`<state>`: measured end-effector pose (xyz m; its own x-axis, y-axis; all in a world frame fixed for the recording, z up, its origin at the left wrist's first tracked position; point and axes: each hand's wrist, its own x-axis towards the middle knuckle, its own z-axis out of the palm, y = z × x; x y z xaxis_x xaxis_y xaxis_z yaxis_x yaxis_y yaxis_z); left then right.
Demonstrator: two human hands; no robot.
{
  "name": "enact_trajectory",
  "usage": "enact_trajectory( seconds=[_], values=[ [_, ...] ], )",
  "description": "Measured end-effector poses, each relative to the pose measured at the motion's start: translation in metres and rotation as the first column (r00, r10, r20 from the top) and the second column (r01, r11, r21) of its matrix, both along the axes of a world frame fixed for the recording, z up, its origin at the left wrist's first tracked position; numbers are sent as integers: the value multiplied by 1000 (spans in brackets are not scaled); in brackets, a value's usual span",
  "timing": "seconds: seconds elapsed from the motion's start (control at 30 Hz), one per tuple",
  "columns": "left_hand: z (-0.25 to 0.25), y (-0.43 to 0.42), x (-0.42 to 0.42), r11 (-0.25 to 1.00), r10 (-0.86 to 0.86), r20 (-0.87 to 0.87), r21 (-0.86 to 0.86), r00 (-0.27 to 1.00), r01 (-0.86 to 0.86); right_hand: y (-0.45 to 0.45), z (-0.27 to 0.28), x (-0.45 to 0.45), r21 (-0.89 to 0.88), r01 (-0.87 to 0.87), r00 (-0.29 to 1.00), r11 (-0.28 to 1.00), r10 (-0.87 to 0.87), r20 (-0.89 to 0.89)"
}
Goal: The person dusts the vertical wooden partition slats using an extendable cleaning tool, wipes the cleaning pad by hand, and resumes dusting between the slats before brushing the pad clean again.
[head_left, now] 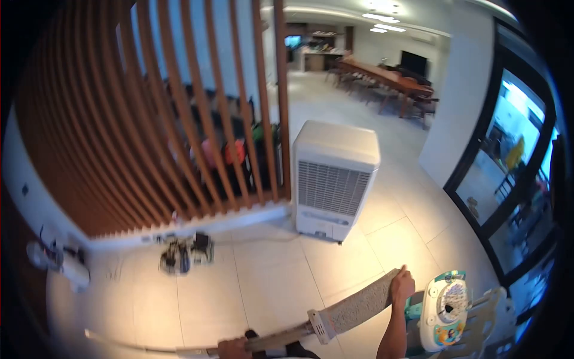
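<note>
Currently I see left hand point(232, 348) wrapped round pole point(280, 338), right hand point(402, 286) gripping grey pad's point(362, 303) end.

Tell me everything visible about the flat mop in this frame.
The flat mop is held slantwise above the pale tiled floor, its head higher in the picture than its handle. The long pad is grey and looks shaggy, like fabric. A white slotted piece, apparently plastic, sits across the pad's lower end. From there a pole runs left, thinner and blurred towards its tip. The left hand grips the pole; the right hand holds the pad's far end.
</note>
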<state>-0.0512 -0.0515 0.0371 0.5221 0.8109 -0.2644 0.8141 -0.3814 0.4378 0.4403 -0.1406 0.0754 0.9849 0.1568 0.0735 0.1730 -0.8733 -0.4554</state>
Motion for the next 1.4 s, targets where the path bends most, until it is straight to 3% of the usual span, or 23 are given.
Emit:
enact_trajectory(
  seconds=[0.03, 0.07, 0.13, 0.2, 0.27, 0.3, 0.33, 0.4, 0.43, 0.53, 0.63, 0.8, 0.9, 0.93, 1.0, 1.03, 1.13, 1.2, 1.23, 1.3, 1.33, 1.37, 1.4],
  values=[
    [-4, 4, -3, 998, -56, -186, -28, 981, 52, -3, -13, 17, 58, 39, 999, 998, -39, 0],
    [-18, 1, -6, 999, -49, -199, -4, 979, 49, -6, -48, 35, 93, 12, 962, 996, -37, 271],
    [-16, 2, -10, 996, -83, 21, 36, 996, 82, -28, -60, 54, 281, -287, 953, 916, 244, 177],
    [-36, 4, -16, 992, -110, 59, 76, 992, 106, -50, -66, 79, 241, -300, 944, 923, 323, -64],
    [-28, 6, -16, 995, -97, 33, 8, 995, 96, -80, -74, 86, 246, -304, 948, 920, 317, -12],
    [-23, 10, -16, 989, -143, 2, -38, 990, 143, -83, -59, 72, 458, -138, 957, 878, 238, -168],
    [-18, 12, -13, 991, -131, 0, -34, 991, 131, -88, -40, 54, 617, 71, 923, 784, 182, -338],
    [-9, 16, -16, 964, -249, -51, -112, 967, 242, -117, -38, 42, 935, 174, 635, 310, 690, -347],
    [-7, 19, -16, 957, -258, -16, -145, 966, 253, -112, -19, 11, 961, 222, 533, 162, 806, -259],
    [-7, 23, -9, 928, -297, 62, -215, 953, 303, -46, 26, -116, 945, 230, 430, -232, 895, 116],
    [-4, 23, 9, 916, -291, 181, -230, 939, 328, -16, -30, -165, 857, 298, 494, -420, 836, 238],
    [-10, 35, 32, 882, -355, 272, -221, 895, 417, -9, -18, -232, 842, 345, 681, -415, 728, 79],
    [-5, 40, 44, 885, -341, 261, -233, 903, 402, 2, 0, -276, 912, 309, 566, -270, 823, 51],
    [-6, 39, 49, 889, -350, 299, -192, 888, 415, 18, -4, -287, 891, 313, 427, -330, 886, 179],
    [-4, 35, 66, 870, -401, 258, -192, 879, 453, 25, 1, -329, 882, 429, 427, -195, 904, -7],
    [1, 33, 75, 853, -441, 205, -209, 874, 479, 26, -14, -332, 882, 462, 504, -88, 845, -180],
    [32, 22, 86, 847, -479, 174, -166, 860, 505, 20, -55, -287, 811, 575, 496, -110, 835, -239],
    [43, 15, 88, 884, -459, 348, 83, 818, 461, 21, -40, -281, 797, 583, 598, -158, 747, -289],
    [59, 18, 83, 859, -512, 211, 102, 833, 502, 14, -39, -273, 799, 579, 609, -160, 737, -294],
    [30, 13, 65, 865, -487, 240, 266, 840, 426, -4, -23, -265, 790, 560, 596, -249, 783, -176],
    [2, 11, 52, 883, -451, 230, 258, 862, 393, -10, -12, -263, 805, 532, 618, -264, 770, -155],
    [-1, 16, 37, 898, -439, 158, 97, 885, 428, -19, -12, -257, 803, 531, 627, -270, 763, -158],
    [-24, 18, 14, 874, -477, 131, 176, 869, 453, -29, -15, -250, 804, 528, 634, -276, 757, -157]
  ],
)
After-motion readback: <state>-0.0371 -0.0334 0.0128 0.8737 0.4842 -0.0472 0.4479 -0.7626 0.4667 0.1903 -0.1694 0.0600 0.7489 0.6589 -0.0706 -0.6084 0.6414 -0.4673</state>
